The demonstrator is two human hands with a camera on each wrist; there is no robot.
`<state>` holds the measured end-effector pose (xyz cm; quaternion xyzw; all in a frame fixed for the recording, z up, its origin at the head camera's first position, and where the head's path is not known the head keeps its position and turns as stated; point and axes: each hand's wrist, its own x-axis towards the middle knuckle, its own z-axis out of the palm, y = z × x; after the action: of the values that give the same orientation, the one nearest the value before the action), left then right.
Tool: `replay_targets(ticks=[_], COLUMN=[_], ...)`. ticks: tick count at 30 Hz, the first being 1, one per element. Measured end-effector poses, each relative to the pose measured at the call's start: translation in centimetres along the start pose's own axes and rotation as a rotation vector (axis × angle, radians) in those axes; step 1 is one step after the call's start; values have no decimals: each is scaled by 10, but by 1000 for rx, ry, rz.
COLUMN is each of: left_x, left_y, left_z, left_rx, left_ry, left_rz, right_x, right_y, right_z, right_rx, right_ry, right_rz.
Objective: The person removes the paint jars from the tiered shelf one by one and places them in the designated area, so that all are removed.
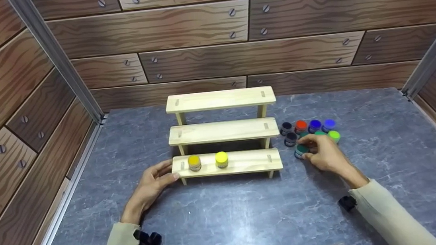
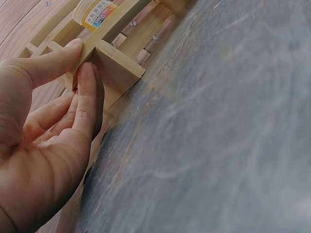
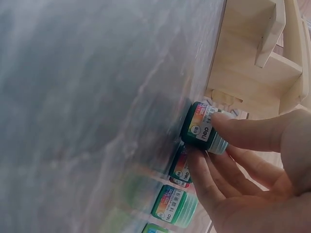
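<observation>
A three-step wooden display stand [image 1: 223, 131] stands on the table. At the left end of its lowest step, my left hand [image 1: 152, 186] pinches the board, thumb above and fingers below, as the left wrist view [image 2: 53, 111] shows. Two paint jars sit on that step: a dark yellow jar [image 1: 194, 163] on the left and a bright yellow jar [image 1: 221, 160] beside it. To the right of the stand, my right hand [image 1: 326, 154] holds a dark green paint jar [image 1: 301, 152] between thumb and fingers. Its printed label faces the right wrist camera [image 3: 201, 124].
Beyond the right hand stand more jars: black [image 1: 286, 128], red [image 1: 300, 125], blue [image 1: 314, 125], violet-blue [image 1: 328, 125], another dark one [image 1: 290, 139] and light green [image 1: 334, 136]. Green jars are partly hidden by the hand. Wood-patterned walls [image 1: 196, 62] enclose the grey marbled table [image 1: 196, 228].
</observation>
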<state>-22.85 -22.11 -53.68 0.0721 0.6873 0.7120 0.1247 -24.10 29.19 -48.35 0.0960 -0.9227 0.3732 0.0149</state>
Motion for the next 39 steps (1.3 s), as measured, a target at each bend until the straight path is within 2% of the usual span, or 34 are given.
replay_targets(ticks=[11,17,22,31,39], left_x=[-1,-1,-2,-1,0], left_y=[2,2,2,1,3], left_z=[-1,-2,-2,-1,1], left_rx=[2,-12,-7,-17,-14], left_ry=[3,1,2,-7,-2], left_rz=[12,19,16,7,10], right_x=[4,3,1,-5,-10], right_y=[0,-6,-23,-63,-74], right_z=[-2,-5,-6,8,21], right_rx=[29,25,9,119,126], right_ry=[-15,21,93,76,153], right_rz=[9,-52,-123,-221,-213])
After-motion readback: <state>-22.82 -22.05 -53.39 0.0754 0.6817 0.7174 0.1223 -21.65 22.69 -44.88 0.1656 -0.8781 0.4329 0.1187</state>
